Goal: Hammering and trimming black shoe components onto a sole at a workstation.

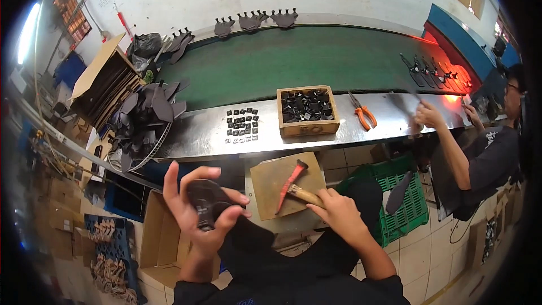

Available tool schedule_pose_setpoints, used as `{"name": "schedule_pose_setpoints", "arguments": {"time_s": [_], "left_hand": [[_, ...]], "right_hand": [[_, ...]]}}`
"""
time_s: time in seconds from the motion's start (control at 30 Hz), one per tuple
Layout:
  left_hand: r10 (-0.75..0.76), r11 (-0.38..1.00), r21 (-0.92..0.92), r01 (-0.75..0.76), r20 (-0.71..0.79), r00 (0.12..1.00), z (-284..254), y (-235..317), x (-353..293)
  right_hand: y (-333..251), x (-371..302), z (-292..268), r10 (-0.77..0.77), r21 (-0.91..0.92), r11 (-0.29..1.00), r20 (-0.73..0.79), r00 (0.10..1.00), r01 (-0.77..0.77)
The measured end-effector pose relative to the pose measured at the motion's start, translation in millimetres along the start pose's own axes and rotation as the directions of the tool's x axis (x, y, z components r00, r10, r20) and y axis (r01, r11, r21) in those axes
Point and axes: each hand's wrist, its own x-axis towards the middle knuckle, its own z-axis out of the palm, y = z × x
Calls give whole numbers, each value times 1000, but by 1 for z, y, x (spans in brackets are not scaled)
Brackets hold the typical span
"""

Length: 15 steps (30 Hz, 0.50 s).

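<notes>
My left hand point(195, 220) is raised at the lower left of the board, its fingers curled round a dark, flat shoe-sole-like piece point(251, 236). A small glossy black part shows near the palm; its exact form is hard to make out. In my right hand point(342, 217) is the wooden handle of a hammer point(291, 186). The hammer's red head with a black end lies over the tan board point(262, 178), but I cannot tell whether it touches. The board is on a stand in front of me, below the metal bench's edge.
On the metal bench point(203, 147) are rows of small black squares point(243, 125), a wooden box point(309, 130) of black parts and orange-handled pliers point(364, 114). Behind runs a green conveyor belt point(243, 62). Dark sole pieces point(141, 113) pile up left. A co-worker point(480, 152) works right, beside a green crate point(418, 209).
</notes>
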Motion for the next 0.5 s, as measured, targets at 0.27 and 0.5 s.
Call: {"name": "schedule_pose_setpoints", "arguments": {"time_s": [0.27,0.5], "left_hand": [[-177,813,582,18,217,960,54,-124,9],[-15,701,691,-176,261,965,51,-221,37]], "right_hand": [[31,-49,-5,536,872,424,-23,844,-245],[66,-99,18,537,997,-44,78,840,-65]]}}
